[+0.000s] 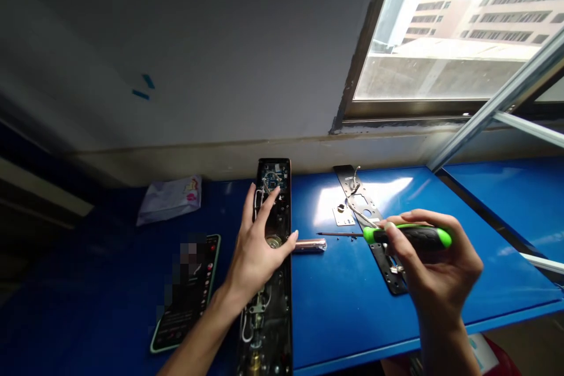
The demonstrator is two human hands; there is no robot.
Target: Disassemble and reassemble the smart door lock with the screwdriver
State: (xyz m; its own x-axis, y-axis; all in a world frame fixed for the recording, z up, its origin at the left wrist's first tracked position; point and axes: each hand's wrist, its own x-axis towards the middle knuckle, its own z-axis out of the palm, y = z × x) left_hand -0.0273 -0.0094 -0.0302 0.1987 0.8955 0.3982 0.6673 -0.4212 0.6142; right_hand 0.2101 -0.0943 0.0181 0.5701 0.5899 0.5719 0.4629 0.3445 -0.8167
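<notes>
In the head view, a long black door lock body (282, 288) lies with its inside exposed, showing a circuit board (274, 176), wires and metal parts. A copper-coloured handle (311, 245) sticks out from its right side. Spread over the lock body is my left hand (259, 235), fingers apart, thumb by the right edge. My right hand (440, 264) grips a green-and-black screwdriver (409, 237), held level above the table with its tip pointing left, over the handle's end. Beneath the screwdriver lies a black perforated mounting plate (383, 258) with cables attached.
A small metal plate (343, 215) and several tiny screws (338, 239) lie on the blue table (343, 311). To the left are a phone (187, 299) and a light cloth pouch (171, 200). A wall and window (440, 70) stand behind; a metal frame (484, 106) crosses the right.
</notes>
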